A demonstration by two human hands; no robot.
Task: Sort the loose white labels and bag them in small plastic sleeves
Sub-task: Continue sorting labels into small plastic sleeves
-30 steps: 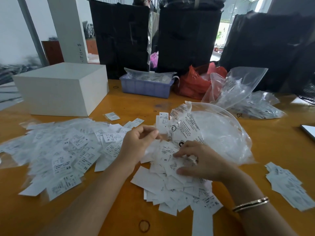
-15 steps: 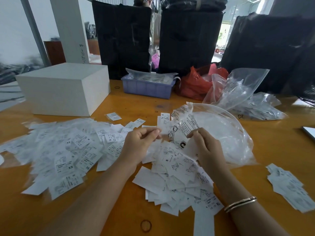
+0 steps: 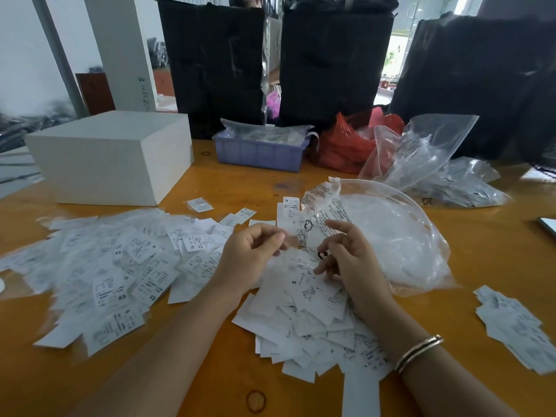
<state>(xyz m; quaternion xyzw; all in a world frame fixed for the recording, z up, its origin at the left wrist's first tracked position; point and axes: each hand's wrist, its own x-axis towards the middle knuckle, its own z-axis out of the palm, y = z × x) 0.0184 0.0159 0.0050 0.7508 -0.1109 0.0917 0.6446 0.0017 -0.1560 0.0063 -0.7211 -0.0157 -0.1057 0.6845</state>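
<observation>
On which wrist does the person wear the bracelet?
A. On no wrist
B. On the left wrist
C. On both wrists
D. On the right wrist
D: the bracelet sits on the forearm behind the right hand, while the arm behind the left hand is bare.
</observation>
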